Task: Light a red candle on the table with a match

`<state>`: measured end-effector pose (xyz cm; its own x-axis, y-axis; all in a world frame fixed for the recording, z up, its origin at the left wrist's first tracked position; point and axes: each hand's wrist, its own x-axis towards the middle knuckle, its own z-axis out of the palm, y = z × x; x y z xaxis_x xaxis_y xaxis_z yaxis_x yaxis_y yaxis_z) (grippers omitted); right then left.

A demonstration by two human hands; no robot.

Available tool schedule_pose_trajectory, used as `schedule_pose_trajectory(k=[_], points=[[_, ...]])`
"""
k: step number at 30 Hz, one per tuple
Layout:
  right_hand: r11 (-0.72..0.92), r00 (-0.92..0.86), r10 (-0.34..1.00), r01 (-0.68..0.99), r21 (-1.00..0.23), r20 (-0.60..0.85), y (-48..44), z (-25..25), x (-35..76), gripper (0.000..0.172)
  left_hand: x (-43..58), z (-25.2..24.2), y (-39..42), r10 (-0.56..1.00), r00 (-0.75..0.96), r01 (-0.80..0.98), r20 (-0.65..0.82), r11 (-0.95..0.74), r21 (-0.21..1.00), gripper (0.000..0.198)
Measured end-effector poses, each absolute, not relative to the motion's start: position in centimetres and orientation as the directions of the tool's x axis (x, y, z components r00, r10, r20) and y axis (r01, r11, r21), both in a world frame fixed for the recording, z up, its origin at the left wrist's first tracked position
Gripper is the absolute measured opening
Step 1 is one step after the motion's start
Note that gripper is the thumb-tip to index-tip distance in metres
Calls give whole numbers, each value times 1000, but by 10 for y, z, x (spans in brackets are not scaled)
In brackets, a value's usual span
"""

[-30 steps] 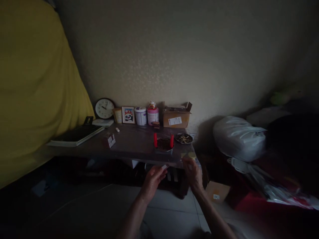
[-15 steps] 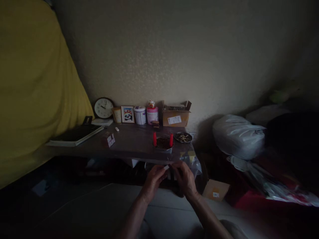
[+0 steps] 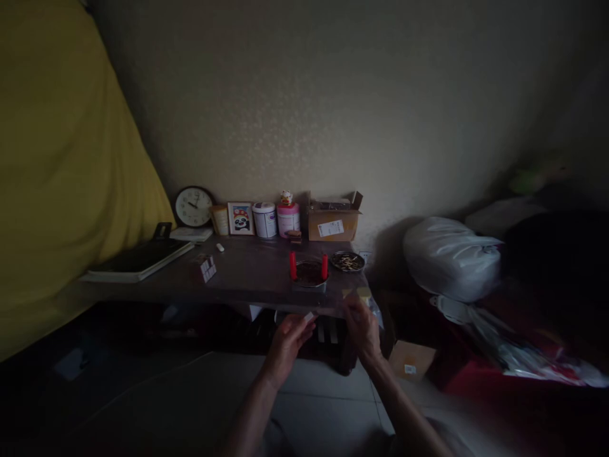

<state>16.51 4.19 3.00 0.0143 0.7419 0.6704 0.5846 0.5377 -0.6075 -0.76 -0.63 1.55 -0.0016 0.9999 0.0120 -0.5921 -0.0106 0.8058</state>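
My left hand (image 3: 287, 343) is closed around a small pale box (image 3: 309, 316), by its size and shape a matchbox, in front of the table's near edge. Apart from it, to the right, my right hand (image 3: 362, 324) has its fingers pinched together and slightly blurred. What they hold, if anything, is too small to make out. Just beyond the hands, two red candles (image 3: 325, 266) stand upright in a round metal dish (image 3: 309, 285) with dark contents. To its right lies a round plate (image 3: 348, 269) of loose matchsticks.
The grey table (image 3: 247, 266) carries a small patterned block (image 3: 208, 269), a dark flat case (image 3: 143, 260), a clock (image 3: 194, 206), a framed panda picture (image 3: 241, 219), two tins and a cardboard box (image 3: 333, 225). White bags (image 3: 451, 257) are piled at right.
My hands have moved apart: the right went slightly up and right, away from the matchbox, while the left shifted a little left. The view has turned slightly.
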Motion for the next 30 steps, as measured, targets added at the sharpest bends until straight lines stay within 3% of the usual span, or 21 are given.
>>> schedule_pose_trajectory(k=[6, 11, 15, 21, 27, 30], points=[[457, 148, 810, 446, -770, 567, 42, 37, 181, 24, -10, 16, -6, 1000, -17, -584, -17, 4, 812, 24], [428, 166, 836, 403, -809, 524, 35, 37, 174, 25, -8, 11, -4, 1000, -5, -572, -7, 3, 820, 25], [520, 27, 805, 448, -727, 593, 23, 37, 161, 18, -5, 9, -3, 1000, 10, -582, 24, -14, 813, 22], [731, -266, 639, 504, -461, 722, 11, 41, 152, 16, -3, 9, -5, 996, 21, -566, 83, -56, 823, 17], [782, -207, 511, 516, -351, 834, 0, 54, 154, 15, -2, 9, -1, 997, -32, -562, 67, -73, 824, 16], [787, -332, 543, 523, -328, 772, 8, 45, 153, 18, -2, 10, -3, 996, -20, -564, 91, -86, 821, 16]])
